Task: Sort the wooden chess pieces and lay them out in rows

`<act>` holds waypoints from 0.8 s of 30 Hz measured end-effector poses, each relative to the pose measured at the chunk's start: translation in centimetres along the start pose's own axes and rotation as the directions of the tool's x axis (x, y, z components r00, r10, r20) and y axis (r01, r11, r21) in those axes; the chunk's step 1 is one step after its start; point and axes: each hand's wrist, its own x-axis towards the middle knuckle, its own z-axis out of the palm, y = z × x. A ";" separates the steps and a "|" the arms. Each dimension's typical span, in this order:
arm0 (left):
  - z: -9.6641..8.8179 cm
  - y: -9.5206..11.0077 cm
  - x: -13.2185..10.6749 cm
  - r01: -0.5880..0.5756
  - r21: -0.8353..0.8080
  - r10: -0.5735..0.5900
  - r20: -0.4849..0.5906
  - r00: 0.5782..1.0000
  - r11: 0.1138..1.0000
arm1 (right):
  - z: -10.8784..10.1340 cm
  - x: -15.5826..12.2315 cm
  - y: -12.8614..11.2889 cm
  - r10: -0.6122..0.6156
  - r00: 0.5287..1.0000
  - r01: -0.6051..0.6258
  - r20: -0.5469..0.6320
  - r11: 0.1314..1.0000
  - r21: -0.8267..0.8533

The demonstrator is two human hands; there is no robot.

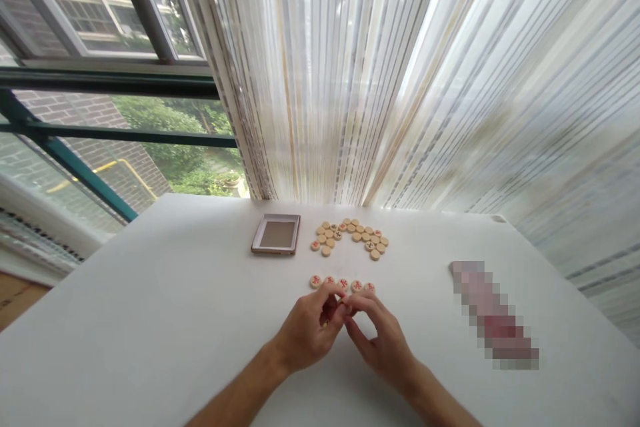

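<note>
Right here, the left hand (306, 333) has its grip pinching a small pale wooden disc (345, 305), mostly hidden, and the right hand (383, 345) meets it, its own grip too obscured to tell. Just beyond, five round, red-marked wooden pieces (315, 281) line the smooth white tabletop (150, 320)!

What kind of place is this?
Probably a home, perhaps an enclosed balcony or window corner: a white table stands beside a striped curtain, and the window looks out on greenery and a building.
</note>
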 end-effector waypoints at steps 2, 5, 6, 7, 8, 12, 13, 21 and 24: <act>0.0 -0.4 0.1 -0.007 -0.034 0.007 -0.002 1.000 0.999 | 0.0 0.0 0.1 -0.007 1.000 0.007 0.002 1.000 -0.005; 0.1 -0.8 0.2 -0.002 -0.058 0.001 -0.016 1.000 0.998 | -0.1 -0.1 0.2 -0.019 1.000 0.019 -0.003 1.000 -0.013; 0.1 -0.9 0.3 0.001 -0.058 -0.002 -0.021 1.000 0.998 | -0.1 -0.1 0.3 -0.021 1.000 0.021 -0.002 1.000 -0.017; 0.1 -1.0 0.3 0.004 -0.054 -0.005 -0.028 1.000 0.999 | -0.1 -0.2 0.4 -0.023 1.000 0.023 0.002 1.000 -0.020; 0.1 -1.0 0.4 0.005 -0.047 -0.007 -0.038 0.999 0.999 | -0.1 -0.2 0.5 -0.026 1.000 0.026 0.005 0.999 -0.023; 0.5 -1.1 0.3 -0.015 -0.030 0.012 -0.071 0.997 0.999 | 0.1 -0.4 1.0 -0.031 1.000 0.031 0.004 0.999 -0.033; 0.6 -1.1 0.2 -0.025 -0.028 0.023 -0.075 0.997 0.999 | 0.1 -0.4 1.1 -0.031 1.000 0.031 0.000 0.999 -0.034; 0.9 -1.5 0.2 -0.112 0.054 0.115 -0.064 0.991 0.992 | 0.2 -0.3 1.1 -0.010 1.000 0.010 -0.021 1.000 0.001; 0.7 -1.6 0.3 -0.139 0.079 0.143 -0.044 0.989 0.987 | 0.4 -0.3 1.2 0.046 0.998 -0.044 -0.049 0.999 0.030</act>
